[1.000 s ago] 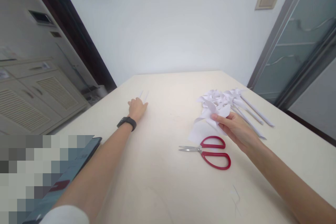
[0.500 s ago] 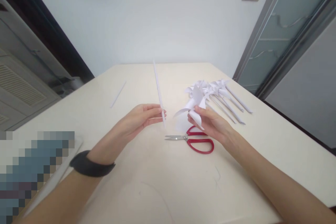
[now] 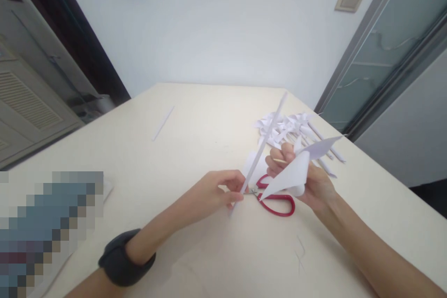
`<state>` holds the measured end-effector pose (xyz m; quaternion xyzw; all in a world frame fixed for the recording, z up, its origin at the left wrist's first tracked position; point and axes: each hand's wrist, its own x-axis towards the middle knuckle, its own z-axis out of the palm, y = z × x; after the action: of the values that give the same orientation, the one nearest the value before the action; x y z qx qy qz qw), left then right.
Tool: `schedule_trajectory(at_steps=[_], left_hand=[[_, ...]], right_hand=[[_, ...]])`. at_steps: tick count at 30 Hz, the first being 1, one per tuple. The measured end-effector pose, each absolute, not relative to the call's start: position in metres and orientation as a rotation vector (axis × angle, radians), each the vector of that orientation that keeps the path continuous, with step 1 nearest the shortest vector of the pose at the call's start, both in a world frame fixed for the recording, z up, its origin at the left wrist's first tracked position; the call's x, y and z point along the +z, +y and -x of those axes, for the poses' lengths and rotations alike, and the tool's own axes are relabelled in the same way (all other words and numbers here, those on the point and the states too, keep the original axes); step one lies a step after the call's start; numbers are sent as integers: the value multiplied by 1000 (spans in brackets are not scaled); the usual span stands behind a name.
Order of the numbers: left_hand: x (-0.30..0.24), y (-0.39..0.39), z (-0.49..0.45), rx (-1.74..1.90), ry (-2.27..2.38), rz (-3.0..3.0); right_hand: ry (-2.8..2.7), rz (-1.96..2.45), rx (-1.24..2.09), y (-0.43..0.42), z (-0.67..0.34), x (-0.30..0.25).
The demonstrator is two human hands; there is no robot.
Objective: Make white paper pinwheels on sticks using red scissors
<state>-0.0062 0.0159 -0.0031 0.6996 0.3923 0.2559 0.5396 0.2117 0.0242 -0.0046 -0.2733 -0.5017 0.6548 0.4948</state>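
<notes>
Head: left hand (image 3: 212, 196) pinches slanted stick (image 3: 262, 144); curled right hand (image 3: 318, 185) holds pinwheel (image 3: 291, 173).

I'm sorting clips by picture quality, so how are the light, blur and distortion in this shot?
Head view: soft light, no harsh glare on the table; head view: faint shadow along the right forearm; head view: the white stick in the left hand looks slightly soft-edged; head view: door frame slants, wide-angle fashion; head view: pixel blocks cover the lower left.
</notes>
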Motion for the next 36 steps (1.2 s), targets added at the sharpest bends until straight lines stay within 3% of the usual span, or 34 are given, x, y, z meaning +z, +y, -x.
schedule_trajectory(at_steps=[3, 6, 36], left_hand=[[-4, 16, 5, 491, 952, -1745], [1, 13, 5, 423, 933, -1809], [-8, 9, 10, 254, 908, -1950]], right_hand=[[-1202, 756, 1274, 33, -229, -2], [-1174, 695, 1164, 39, -240, 0], [-1038, 244, 1383, 42, -237, 10]])
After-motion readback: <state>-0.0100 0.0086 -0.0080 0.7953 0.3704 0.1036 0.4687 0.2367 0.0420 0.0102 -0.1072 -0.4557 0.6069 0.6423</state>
